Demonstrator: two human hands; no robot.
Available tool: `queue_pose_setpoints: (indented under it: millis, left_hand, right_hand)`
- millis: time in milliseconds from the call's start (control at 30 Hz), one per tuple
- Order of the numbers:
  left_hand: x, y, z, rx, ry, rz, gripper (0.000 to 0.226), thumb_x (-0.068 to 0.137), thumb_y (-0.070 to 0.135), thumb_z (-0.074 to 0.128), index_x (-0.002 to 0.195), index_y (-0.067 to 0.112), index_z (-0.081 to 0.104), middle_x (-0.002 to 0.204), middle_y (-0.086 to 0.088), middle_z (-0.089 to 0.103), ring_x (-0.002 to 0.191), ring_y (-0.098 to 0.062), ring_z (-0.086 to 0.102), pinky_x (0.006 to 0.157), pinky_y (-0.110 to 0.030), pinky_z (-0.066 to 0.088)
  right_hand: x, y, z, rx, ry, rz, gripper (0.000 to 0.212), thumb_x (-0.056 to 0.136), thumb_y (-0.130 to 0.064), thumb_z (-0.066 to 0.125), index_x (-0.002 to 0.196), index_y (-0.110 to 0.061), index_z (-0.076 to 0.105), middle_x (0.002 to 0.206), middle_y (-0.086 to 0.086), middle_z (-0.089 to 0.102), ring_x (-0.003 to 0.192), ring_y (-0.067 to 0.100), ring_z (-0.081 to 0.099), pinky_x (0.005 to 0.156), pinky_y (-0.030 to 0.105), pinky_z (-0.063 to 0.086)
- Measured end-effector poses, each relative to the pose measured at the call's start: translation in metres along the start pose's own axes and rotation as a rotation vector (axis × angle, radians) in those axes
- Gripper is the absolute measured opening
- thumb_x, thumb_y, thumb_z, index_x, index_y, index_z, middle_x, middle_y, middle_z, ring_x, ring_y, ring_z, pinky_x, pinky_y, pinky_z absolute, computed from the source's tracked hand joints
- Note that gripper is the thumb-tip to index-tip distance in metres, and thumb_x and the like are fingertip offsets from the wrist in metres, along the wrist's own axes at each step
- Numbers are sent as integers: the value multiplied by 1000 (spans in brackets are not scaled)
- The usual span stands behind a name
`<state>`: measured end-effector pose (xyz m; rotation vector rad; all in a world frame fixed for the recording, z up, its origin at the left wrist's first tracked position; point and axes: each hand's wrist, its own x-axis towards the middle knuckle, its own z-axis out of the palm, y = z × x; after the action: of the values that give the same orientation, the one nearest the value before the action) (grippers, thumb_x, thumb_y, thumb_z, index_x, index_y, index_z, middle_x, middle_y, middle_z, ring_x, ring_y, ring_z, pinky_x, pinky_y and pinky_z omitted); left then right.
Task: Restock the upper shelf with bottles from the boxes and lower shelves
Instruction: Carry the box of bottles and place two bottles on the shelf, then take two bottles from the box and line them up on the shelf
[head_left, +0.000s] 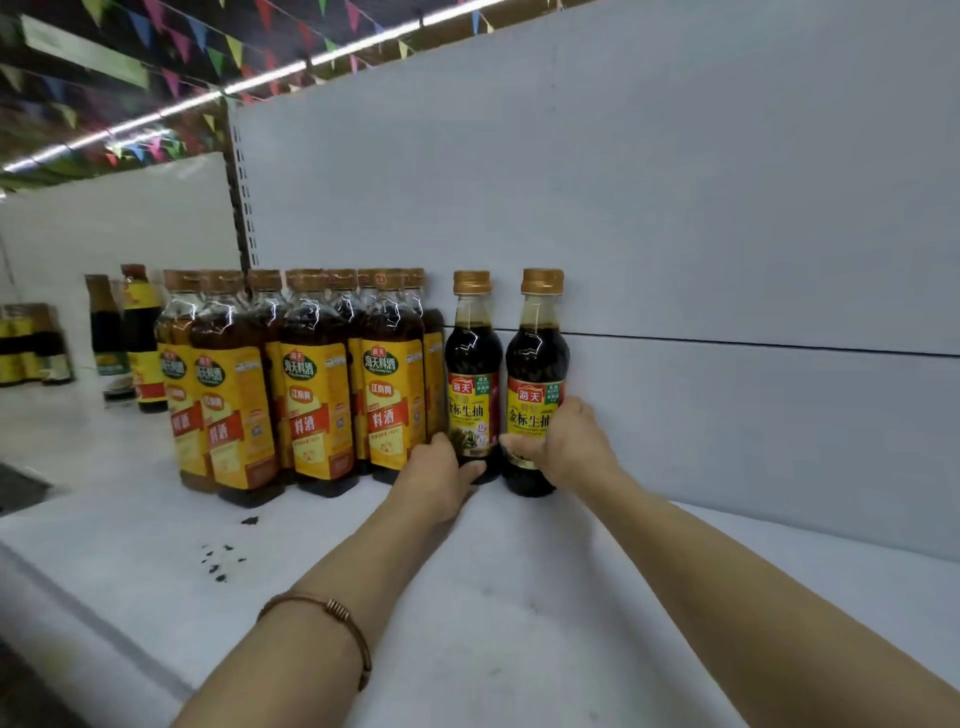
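My left hand (441, 470): curled round the left soy bottle (471, 374), dark-filled.
My right hand (569, 444): gripping, it seems, the right soy bottle (537, 374) on the shelf (519, 597).

Both forearms bare — a thin brown cord bracelet (332, 618) circles the left wrist.

Both arms reach forward; left hand (441, 470) and right hand (569, 441) curled.
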<state>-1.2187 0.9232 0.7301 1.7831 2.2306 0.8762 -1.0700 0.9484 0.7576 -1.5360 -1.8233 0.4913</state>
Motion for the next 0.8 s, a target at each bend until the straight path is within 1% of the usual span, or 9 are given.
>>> queue_pose_setpoints:
  millis: [67,133,267,367,467,567,633,733,800]
  left_hand:
    - [-12,-2,-10,-44,26,33,43,95,35,56,127,7,48,125,-12,59,111,-30,57,90,-37,47]
    - [-25,0,-26,-97,63,63,44,97,33,54,133,9,46,128,-9,59,116,-26,56,95,-37,47]
    - [-72,-1,-54,-138,132,158,43,97,35,53,133,13,51,128,-2,59,114,-19,57,92,-30,46]
    - [-123,-9,-74,-198,146,244,35,96,34,54,124,14,58,120,1,62,99,-10,58,80,-21,45]
    - [-185,-31,-95,-265,175,256,22,95,33,55,113,22,61,109,11,60,88,2,55,70,-16,42]
    - [-247,-62,-107,-334,248,220,11,92,22,59,100,29,60,103,12,61,89,-1,58,76,-23,45]
    - [-281,-83,-113,-364,284,186,18,90,14,59,94,32,57,99,9,61,90,-9,60,74,-23,46]
    - [-325,-115,-118,-325,257,111,15,90,12,58,101,21,63,102,5,62,93,-13,60,78,-26,47]
    - [-354,-133,-121,-291,223,83,20,92,21,57,111,21,63,108,4,64,98,-11,60,83,-29,48]
  right_hand:
    - [-4,1,-5,40,-45,0,80,71,-48,82,130,-9,46,126,9,54,112,26,57,96,40,50]
    - [-15,-2,-12,67,-70,-18,76,72,-47,80,129,-9,49,123,11,56,111,27,58,96,42,51]
    - [-67,-24,-35,163,-71,-120,84,63,-65,66,130,-18,48,121,8,59,111,25,58,94,46,53]
    - [-134,-51,-53,188,-137,-215,63,82,-55,66,130,-21,44,123,0,58,111,18,59,94,43,53]
    - [-202,-74,-64,87,-222,-337,61,92,-51,57,140,-18,41,128,-6,51,116,12,52,92,29,45]
    - [-262,-97,-62,29,-308,-429,58,93,-53,52,139,-17,45,129,-5,55,115,11,54,92,27,46]
    - [-295,-110,-53,19,-357,-476,58,93,-55,51,138,-19,47,129,-6,56,111,9,55,88,22,44]
    - [-338,-125,-32,27,-439,-532,54,94,-54,50,136,-20,49,127,-6,57,108,7,56,85,20,45]
    - [-362,-131,-17,49,-496,-544,54,94,-53,50,136,-19,49,127,-6,56,109,9,57,84,21,47]
